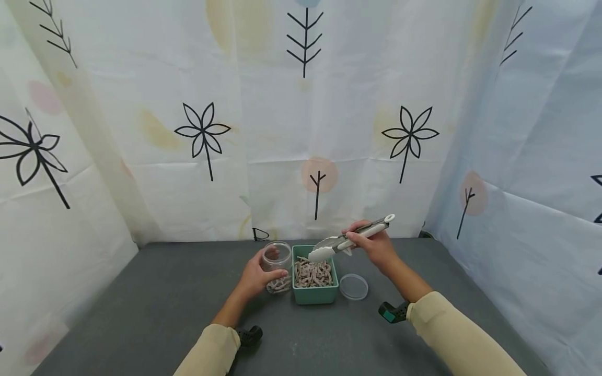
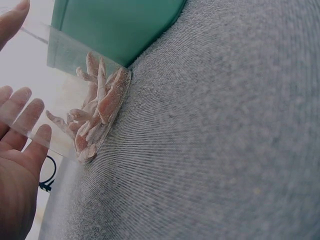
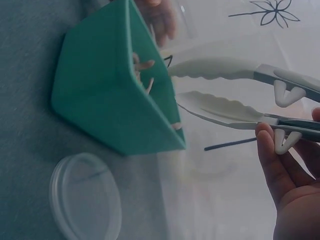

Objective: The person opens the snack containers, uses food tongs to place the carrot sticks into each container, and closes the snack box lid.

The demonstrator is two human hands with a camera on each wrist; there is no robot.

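Note:
A clear jar (image 1: 277, 256) stands left of a green box (image 1: 315, 296), with pale twisted pieces (image 2: 95, 107) at its bottom. My left hand (image 1: 256, 274) curls round the jar's side. More of these pieces (image 1: 312, 274) lie in the box. My right hand (image 1: 373, 248) grips white and grey tongs (image 3: 265, 75) by the handles. In the right wrist view the tongs' tips are apart at the box's opening, with nothing visible between them.
A round clear lid (image 1: 354, 287) lies flat on the dark grey table (image 1: 301, 339), right of the box. Behind the table hangs a white cloth (image 1: 282, 125) with plant drawings; more cloth hangs at both sides.

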